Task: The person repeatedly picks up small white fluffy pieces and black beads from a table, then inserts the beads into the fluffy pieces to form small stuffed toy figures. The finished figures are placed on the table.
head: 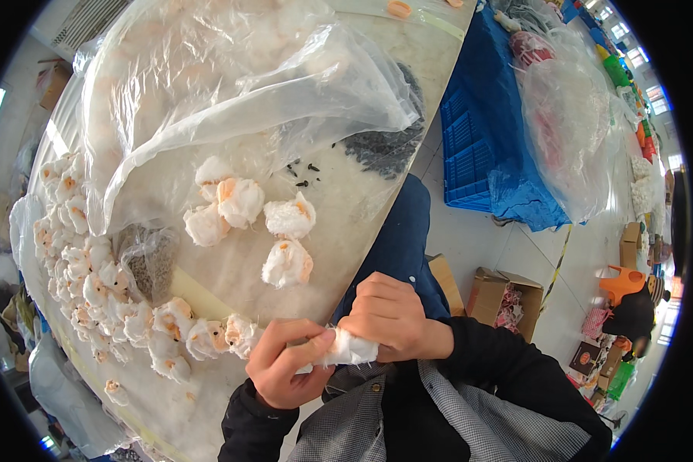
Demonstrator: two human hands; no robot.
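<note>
Between my two hands, over my lap at the table's edge, is a white and peach plush piece (352, 348). My left hand (291, 361) pinches one end of it between thumb and fingers. Curled around the other end is my right hand (388, 320), which hides part of the piece. Several similar fluffy pieces (241, 202) lie in a loose group on the table (248, 277). A large heap of them (101, 277), some with small dark eyes, spreads along the far left and reaches close to my left hand.
A big clear plastic bag (208, 86) of peach pieces covers the table's upper part. Dark small parts (381, 147) are piled near the right edge, with a few loose black pegs (303, 184). A small bag (150, 263) lies by the heap. Blue crates (465, 150) and a cardboard box (479, 294) stand on the floor.
</note>
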